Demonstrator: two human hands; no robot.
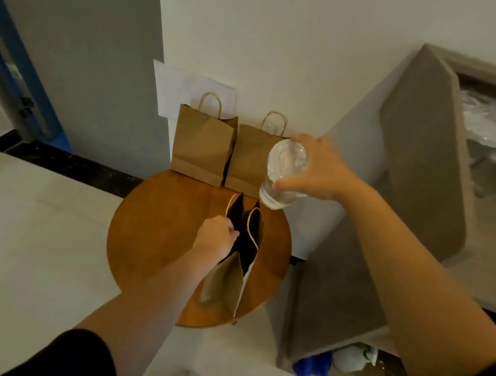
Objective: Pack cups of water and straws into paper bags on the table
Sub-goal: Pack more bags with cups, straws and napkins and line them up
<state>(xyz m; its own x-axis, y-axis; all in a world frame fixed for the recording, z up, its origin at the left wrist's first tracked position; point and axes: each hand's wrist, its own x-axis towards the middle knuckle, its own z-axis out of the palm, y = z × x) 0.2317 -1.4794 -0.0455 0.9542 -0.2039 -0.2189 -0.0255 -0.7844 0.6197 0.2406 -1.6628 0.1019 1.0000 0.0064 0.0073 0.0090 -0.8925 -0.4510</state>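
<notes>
Three paper bags on round desk (153,238): two (203,148) (248,159) at far edge, one open bag (232,264) mid-desk. Left hand (215,235) grip pinches its rim. Right hand (318,168) grip wraps clear cup (284,173) above far-right edge, apparently lidded; thin plastic, slippery, sloshy: hold sidewall gently, upright.
</notes>
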